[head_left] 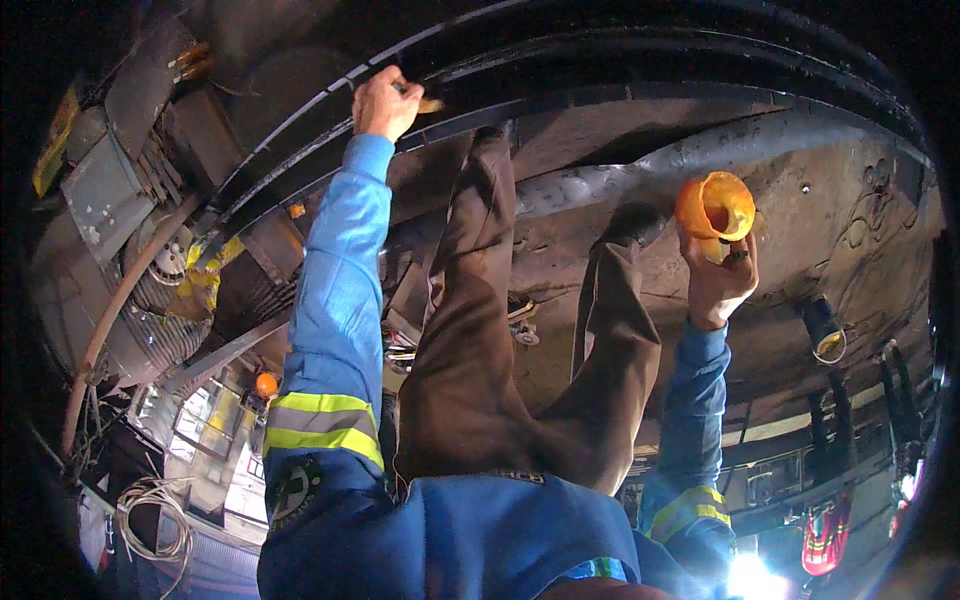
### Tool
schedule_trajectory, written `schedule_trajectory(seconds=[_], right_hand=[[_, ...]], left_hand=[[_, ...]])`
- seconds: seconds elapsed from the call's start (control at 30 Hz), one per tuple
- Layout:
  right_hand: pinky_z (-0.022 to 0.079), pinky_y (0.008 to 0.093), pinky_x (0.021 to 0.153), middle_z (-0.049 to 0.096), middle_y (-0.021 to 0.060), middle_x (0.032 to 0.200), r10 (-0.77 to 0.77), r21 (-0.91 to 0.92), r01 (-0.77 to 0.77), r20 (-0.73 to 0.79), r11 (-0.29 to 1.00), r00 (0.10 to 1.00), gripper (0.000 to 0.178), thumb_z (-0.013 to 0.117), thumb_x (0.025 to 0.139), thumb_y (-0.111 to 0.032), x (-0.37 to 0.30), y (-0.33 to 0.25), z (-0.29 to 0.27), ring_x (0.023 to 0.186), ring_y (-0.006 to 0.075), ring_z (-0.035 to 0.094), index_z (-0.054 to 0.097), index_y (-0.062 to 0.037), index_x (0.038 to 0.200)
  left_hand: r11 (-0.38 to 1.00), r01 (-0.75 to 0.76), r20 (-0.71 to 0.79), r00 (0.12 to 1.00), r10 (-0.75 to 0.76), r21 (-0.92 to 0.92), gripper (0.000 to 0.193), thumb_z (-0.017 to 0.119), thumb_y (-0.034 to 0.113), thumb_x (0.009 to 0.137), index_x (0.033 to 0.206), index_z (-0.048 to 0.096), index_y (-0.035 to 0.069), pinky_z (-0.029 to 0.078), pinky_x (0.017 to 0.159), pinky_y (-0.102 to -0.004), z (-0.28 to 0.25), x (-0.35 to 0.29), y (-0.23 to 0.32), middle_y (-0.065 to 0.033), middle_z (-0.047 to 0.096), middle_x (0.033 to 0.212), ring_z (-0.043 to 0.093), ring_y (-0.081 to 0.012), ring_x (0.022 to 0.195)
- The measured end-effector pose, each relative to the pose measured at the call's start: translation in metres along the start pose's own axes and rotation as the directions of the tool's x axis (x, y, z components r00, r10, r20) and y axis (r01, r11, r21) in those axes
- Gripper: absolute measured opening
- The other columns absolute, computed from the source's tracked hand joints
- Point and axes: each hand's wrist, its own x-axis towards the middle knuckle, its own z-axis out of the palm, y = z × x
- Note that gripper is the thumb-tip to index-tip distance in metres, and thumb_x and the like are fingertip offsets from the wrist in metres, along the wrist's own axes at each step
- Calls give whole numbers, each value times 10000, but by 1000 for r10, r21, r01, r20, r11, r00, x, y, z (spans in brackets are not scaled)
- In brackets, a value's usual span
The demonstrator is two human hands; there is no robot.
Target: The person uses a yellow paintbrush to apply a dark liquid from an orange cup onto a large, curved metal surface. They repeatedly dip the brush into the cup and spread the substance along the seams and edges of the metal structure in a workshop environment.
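Observation:
My left hand (385,103) is raised to a long, curved black metal beam (600,62). Its fingers are closed round a paintbrush, whose yellowish bristles (430,105) point right along the beam. I cannot tell whether the bristles touch the metal. Out to the right, my right hand (718,280) grips an orange plastic cup (715,207) from below. The cup's wide mouth faces up toward me, and its inside is smeared and partly shadowed.
My legs in brown trousers (475,380) stand on a stained brown floor (780,230). A thick dark pipe (640,175) runs below the beam. Right stands a dark can (823,328) with a wire handle. Left are machinery (165,255) and coiled cable (150,525); a bright lamp (755,578) glares lower right.

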Motion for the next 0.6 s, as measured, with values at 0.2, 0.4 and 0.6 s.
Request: schedule_trajectory(seconds=[0.2, 0.4, 0.6], right_hand=[[514, 279, 806, 668, 36, 1001, 19, -32, -20, -11, 999, 1000, 445, 854, 661, -106, -6, 15, -7, 899, 149, 651, 670, 5, 1050], [517, 316, 848, 674, 83, 1056, 53, -32, -53, -15, 998, 998, 458, 856, 624, -121, -11, 23, -16, 959, 218, 661, 684, -5, 1032], [512, 353, 886, 663, 123, 1107, 55, -41, -57, -34, 998, 998, 489, 858, 601, -138, -11, 30, -18, 1018, 274, 654, 687, -6, 1039]], left_hand=[[983, -144, 62, 987, 152, -111, 232, 713, 288, 715, 791, 629, 85, 522, 710, -430, 28, 4, 86, -189, 672, 772, 667, -376, 792], [544, 149, 231, 969, 85, -825, 147, 661, 179, 886, 838, 607, 51, 519, 501, -263, 41, 21, 162, -100, 670, 708, 641, -148, 580], [985, -174, 73, 982, 171, 24, 266, 723, 280, 760, 778, 602, 44, 519, 720, -451, 24, 22, 132, -196, 674, 824, 657, -372, 798]])
